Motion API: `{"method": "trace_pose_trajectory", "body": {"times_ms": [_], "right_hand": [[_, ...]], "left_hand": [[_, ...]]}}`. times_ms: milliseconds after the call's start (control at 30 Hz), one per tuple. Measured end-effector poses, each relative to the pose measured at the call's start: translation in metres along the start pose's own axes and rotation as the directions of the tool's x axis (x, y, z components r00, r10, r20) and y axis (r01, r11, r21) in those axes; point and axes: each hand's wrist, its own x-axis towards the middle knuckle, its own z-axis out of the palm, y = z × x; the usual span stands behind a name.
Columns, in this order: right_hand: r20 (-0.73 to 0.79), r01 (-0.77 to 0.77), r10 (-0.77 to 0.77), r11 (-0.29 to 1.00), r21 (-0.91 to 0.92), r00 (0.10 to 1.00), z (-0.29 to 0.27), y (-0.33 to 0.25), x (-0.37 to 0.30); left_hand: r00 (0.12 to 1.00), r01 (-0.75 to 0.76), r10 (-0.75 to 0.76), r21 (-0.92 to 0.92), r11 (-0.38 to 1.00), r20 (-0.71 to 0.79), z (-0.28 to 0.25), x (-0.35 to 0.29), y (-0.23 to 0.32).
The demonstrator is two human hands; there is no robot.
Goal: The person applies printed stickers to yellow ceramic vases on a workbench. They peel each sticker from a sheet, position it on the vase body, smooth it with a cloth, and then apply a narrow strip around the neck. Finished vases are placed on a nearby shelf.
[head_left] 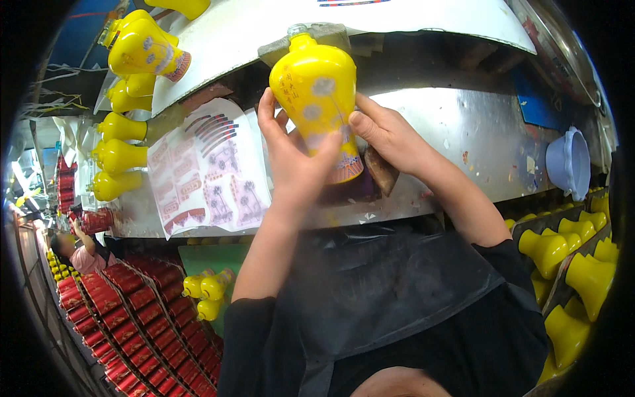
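Note:
A glossy yellow bottle (316, 69) with a clear glass neck stands between my hands, its neck end pointing away from me. Purple-grey flower prints, a column of small dark marks and a patterned band near the base decorate its front. My left hand (294, 159) grips the lower left side, with the thumb laid across the front. On the right side, my right hand (391, 132) has its thumb against the bottle; its other fingers are partly hidden behind it. A grey block (334, 33) sits behind the neck. Left of my hands lies a printed decal sheet (218, 178) with flower and band designs.
Several yellow bottles (124, 157) line the table's left side, one decorated (145, 49). A lavender basin (567, 164) stands at the right. Racks of yellow bottles (585, 281) fill the lower right, red cylinders (142, 317) the lower left. Another person (89, 257) is far left.

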Motion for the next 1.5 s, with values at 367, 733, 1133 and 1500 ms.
{"method": "trace_pose_trajectory", "body": {"times_ms": [367, 733, 1133, 1500], "right_hand": [[-0.271, -0.025, -0.053, 0.96, -0.278, 0.961, -0.001, -0.033, -0.001], [-0.289, 0.088, -0.143, 0.977, -0.194, 0.947, -0.006, -0.04, 0.019], [-0.193, 0.018, 0.015, 0.986, 0.168, 0.981, -0.038, -0.04, 0.035], [-0.174, 0.373, -0.781, 0.465, -0.803, 0.6, -0.013, -0.071, 0.013]], "left_hand": [[0.909, -0.404, 0.386, 0.565, 0.72, 0.158, -0.007, 0.002, -0.01], [0.914, -0.398, 0.364, 0.571, 0.718, 0.18, -0.004, 0.008, -0.009], [0.921, -0.381, 0.352, 0.571, 0.727, 0.166, -0.004, 0.007, -0.008], [0.963, -0.243, 0.264, 0.238, 0.94, -0.059, -0.02, 0.0, -0.014]]}}
